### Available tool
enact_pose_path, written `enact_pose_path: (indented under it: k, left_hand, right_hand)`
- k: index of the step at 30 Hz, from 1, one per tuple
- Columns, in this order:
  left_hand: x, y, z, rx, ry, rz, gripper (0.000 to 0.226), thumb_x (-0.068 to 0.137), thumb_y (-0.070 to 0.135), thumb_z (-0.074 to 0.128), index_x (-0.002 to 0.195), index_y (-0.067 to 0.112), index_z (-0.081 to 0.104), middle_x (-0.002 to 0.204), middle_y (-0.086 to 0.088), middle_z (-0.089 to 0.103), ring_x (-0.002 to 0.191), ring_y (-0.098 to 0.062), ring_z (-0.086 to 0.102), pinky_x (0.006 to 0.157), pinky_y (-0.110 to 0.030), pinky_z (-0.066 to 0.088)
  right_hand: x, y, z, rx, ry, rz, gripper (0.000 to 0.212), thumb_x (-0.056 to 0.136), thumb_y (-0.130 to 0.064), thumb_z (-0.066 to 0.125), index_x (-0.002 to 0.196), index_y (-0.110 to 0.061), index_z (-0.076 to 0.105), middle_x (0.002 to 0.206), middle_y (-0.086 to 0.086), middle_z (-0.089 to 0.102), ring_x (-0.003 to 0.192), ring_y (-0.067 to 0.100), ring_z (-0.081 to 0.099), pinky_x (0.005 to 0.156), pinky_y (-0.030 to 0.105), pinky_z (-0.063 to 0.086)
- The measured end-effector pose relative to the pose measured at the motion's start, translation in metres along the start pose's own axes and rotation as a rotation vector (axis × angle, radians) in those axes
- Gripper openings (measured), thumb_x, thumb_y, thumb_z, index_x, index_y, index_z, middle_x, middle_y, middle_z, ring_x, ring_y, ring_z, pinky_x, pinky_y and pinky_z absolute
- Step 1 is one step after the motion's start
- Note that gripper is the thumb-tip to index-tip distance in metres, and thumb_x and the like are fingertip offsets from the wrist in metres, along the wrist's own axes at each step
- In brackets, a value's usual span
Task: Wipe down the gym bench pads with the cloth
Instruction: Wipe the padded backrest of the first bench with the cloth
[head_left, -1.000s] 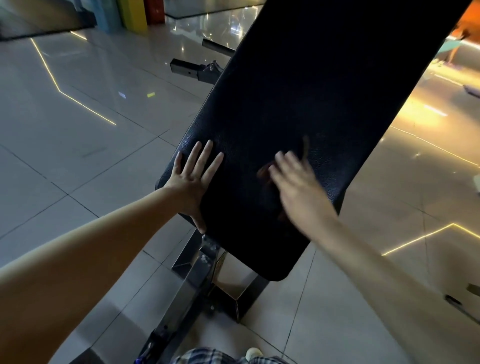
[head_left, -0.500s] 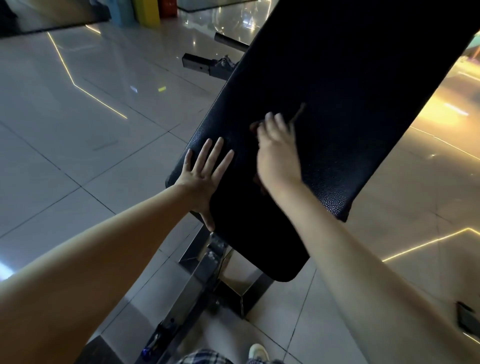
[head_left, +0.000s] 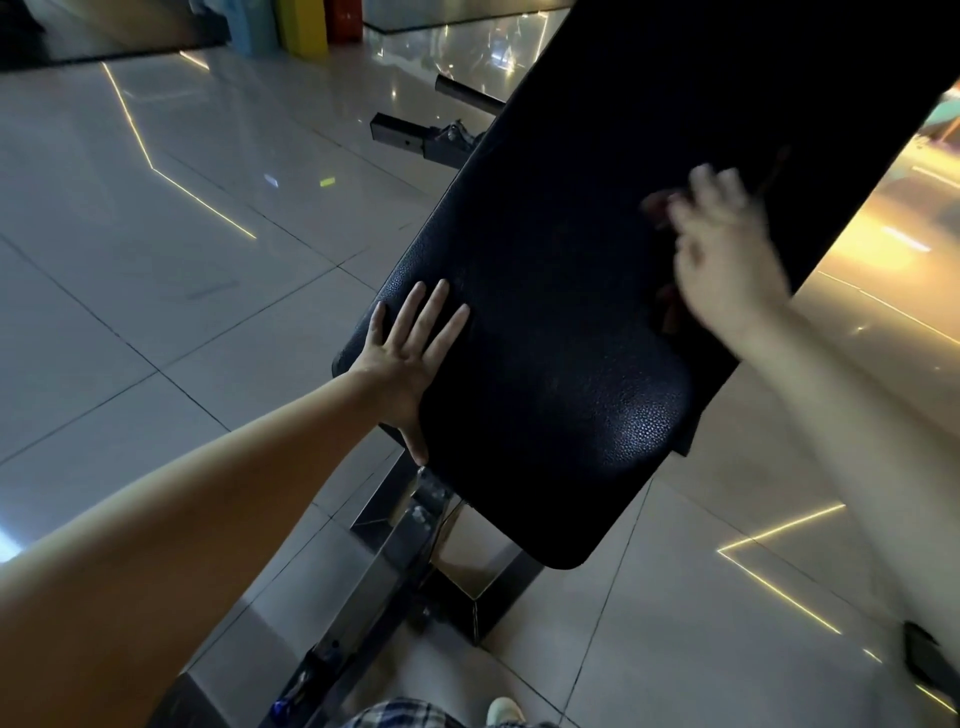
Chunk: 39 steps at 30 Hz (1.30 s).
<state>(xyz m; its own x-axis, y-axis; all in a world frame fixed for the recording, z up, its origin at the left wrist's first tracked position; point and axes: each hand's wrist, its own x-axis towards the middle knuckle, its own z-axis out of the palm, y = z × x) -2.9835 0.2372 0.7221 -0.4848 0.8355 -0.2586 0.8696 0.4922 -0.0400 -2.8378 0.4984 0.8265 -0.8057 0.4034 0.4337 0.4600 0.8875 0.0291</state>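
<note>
Black pebbled-vinyl gym bench pad (head_left: 571, 312): inclined on a grey steel frame (head_left: 400, 540).
Left hand (head_left: 405, 364): fingers straight, flat on the pad's left edge, bracing.
Right hand (head_left: 727, 249): blurred near the pad's right edge, pressing the dark red cloth (head_left: 670, 312); its grasp cannot be told.
Step, judged: wiping the lower pad.
Next move calls for strokes toward the upper end.

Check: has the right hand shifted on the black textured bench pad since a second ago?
Yes: right hand slid up the pad, farther from its rounded lower end.
</note>
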Motion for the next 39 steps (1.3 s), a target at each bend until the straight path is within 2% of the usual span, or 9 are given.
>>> enact_pose_path:
  k: [3,7,12,17,21,25,28,34,39]
  left_hand:
    - [0.001,-0.001,0.002,0.001,0.004,0.005,0.169,0.036,0.077,0.079,0.113,0.023,-0.061,0.130,-0.011,-0.058,0.124,-0.030,-0.048,0.115,-0.060,-0.008]
    - [0.005,-0.002,0.004,-0.021,-0.001,0.028,0.171,0.031,0.078,0.079,0.120,0.024,-0.057,0.130,-0.010,-0.059,0.124,-0.031,-0.050,0.114,-0.062,-0.009]
    - [0.006,-0.004,0.004,-0.030,-0.029,0.063,0.165,0.037,0.080,0.076,0.115,0.028,-0.060,0.124,-0.007,-0.064,0.117,-0.029,-0.055,0.112,-0.061,-0.016]
    - [0.006,-0.007,0.006,-0.091,0.016,0.110,0.146,0.050,0.091,0.058,0.122,0.032,-0.054,0.131,-0.005,-0.059,0.129,-0.032,-0.048,0.113,-0.063,-0.013]
    - [0.007,-0.003,0.011,-0.161,0.159,0.123,0.128,0.052,0.096,0.026,0.138,0.028,-0.039,0.144,-0.007,-0.047,0.136,-0.031,-0.040,0.113,-0.063,-0.012]
    - [0.025,0.013,-0.006,-0.150,0.321,0.097,0.112,0.070,0.088,-0.005,0.150,0.010,-0.018,0.154,-0.017,-0.030,0.141,-0.035,-0.031,0.116,-0.049,-0.016]
    - [0.049,0.033,-0.031,-0.166,0.417,0.086,0.103,0.079,0.077,0.002,0.153,0.005,-0.009,0.157,-0.020,-0.023,0.143,-0.037,-0.024,0.117,-0.051,-0.013]
    - [0.096,0.086,-0.104,-0.153,0.533,0.140,0.091,0.088,0.069,0.015,0.154,0.011,-0.005,0.159,-0.020,-0.017,0.146,-0.036,-0.018,0.118,-0.054,-0.011]
    - [0.132,0.129,-0.172,-0.080,0.599,0.197,0.076,0.097,0.054,0.031,0.155,0.013,0.003,0.161,-0.017,-0.007,0.149,-0.029,-0.008,0.118,-0.053,-0.010]
  right_hand:
    - [0.006,0.022,-0.014,0.055,0.153,0.273,0.046,0.092,-0.007,0.039,0.137,-0.008,0.046,0.156,0.019,0.018,0.145,0.036,0.010,0.118,0.045,0.005]
    - [-0.008,-0.013,0.008,0.091,0.204,0.338,0.050,0.089,-0.007,0.037,0.138,-0.005,0.042,0.154,0.019,0.021,0.144,0.034,0.015,0.119,0.045,0.008]
    - [-0.067,-0.071,0.041,0.125,0.096,0.137,0.051,0.087,-0.005,0.043,0.138,-0.003,0.043,0.153,0.020,0.025,0.143,0.036,0.019,0.116,0.048,0.014]
    - [-0.140,-0.113,0.064,0.153,0.018,0.006,0.051,0.086,-0.003,0.047,0.137,-0.003,0.046,0.152,0.017,0.030,0.142,0.033,0.022,0.115,0.048,0.020]
    - [-0.173,-0.116,0.067,0.110,-0.057,-0.134,0.052,0.087,-0.009,0.037,0.138,-0.008,0.047,0.152,0.014,0.031,0.143,0.030,0.021,0.115,0.048,0.023]
    - [-0.152,-0.089,0.052,0.094,-0.059,-0.204,0.049,0.088,-0.011,0.040,0.136,-0.012,0.049,0.153,0.014,0.029,0.143,0.030,0.021,0.115,0.046,0.018]
    - [-0.114,-0.046,0.033,0.117,0.035,-0.121,0.049,0.089,-0.003,0.054,0.137,-0.010,0.048,0.155,0.014,0.023,0.145,0.031,0.016,0.116,0.046,0.013]
    - [-0.024,0.055,-0.015,0.234,0.209,0.124,0.046,0.095,-0.005,0.047,0.140,-0.013,0.044,0.158,0.008,0.014,0.147,0.026,0.004,0.119,0.046,0.014]
    - [0.024,0.106,-0.037,0.375,0.347,0.183,0.044,0.096,-0.005,0.044,0.140,-0.013,0.043,0.158,0.007,0.016,0.147,0.024,0.003,0.120,0.041,0.014]
